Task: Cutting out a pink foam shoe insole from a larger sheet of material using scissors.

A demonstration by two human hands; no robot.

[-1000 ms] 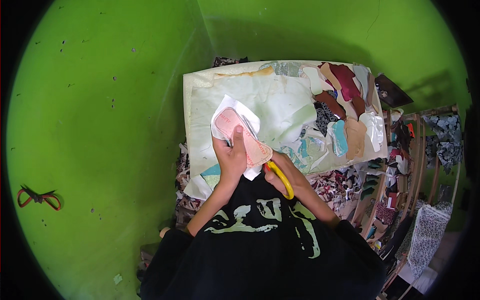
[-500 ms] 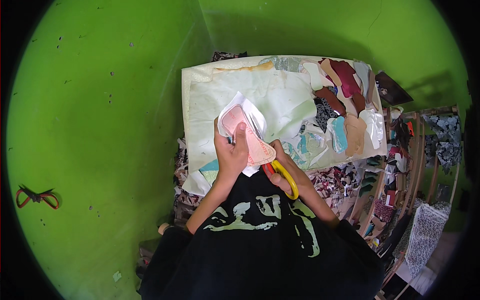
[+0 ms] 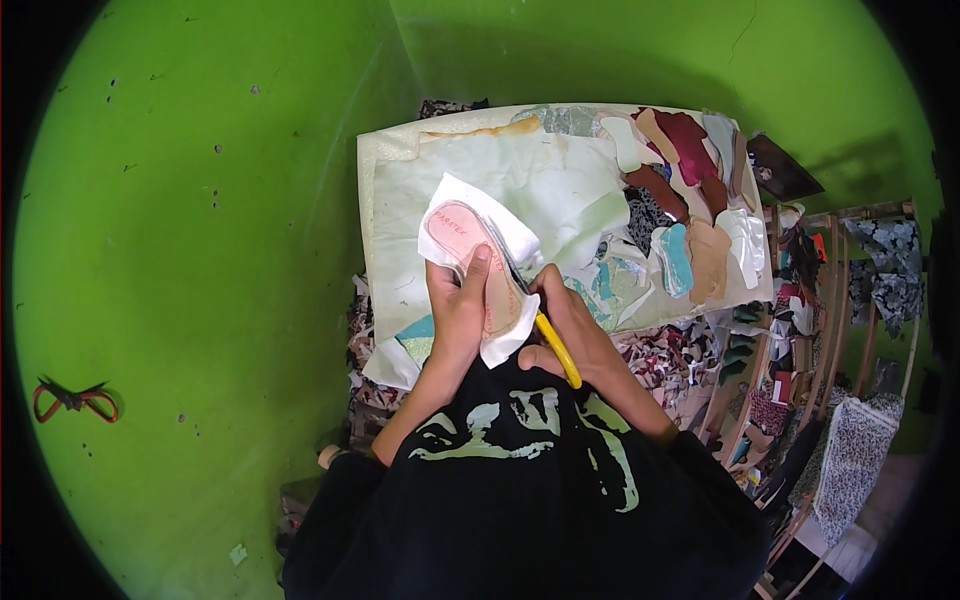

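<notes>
My left hand (image 3: 457,312) is closed on a pink shoe insole (image 3: 456,226) laid over white material (image 3: 494,224), its thumb pressing on the insole's middle. The white material sticks out past the insole at the top, the right side and the lower end. In my right hand (image 3: 578,328) is a pair of scissors with a yellow handle (image 3: 557,352). Their dark blades lie along the insole's right edge, against the white material. How far the blades are apart, I cannot tell. Both hands are above the near edge of a pale worktable (image 3: 440,185).
Cut pieces in several colours, among them a tan piece (image 3: 708,262) and a teal piece (image 3: 676,262), lie on the table's right side. Fabric scraps (image 3: 665,365) are heaped below. A wooden rack (image 3: 835,300) stands at right. Red-handled scissors (image 3: 75,400) hang on the green wall.
The insole and white material have turned and shifted slightly left in my left hand, with more white showing on the right. My right hand and the scissors have turned; the red inner handle no longer shows.
</notes>
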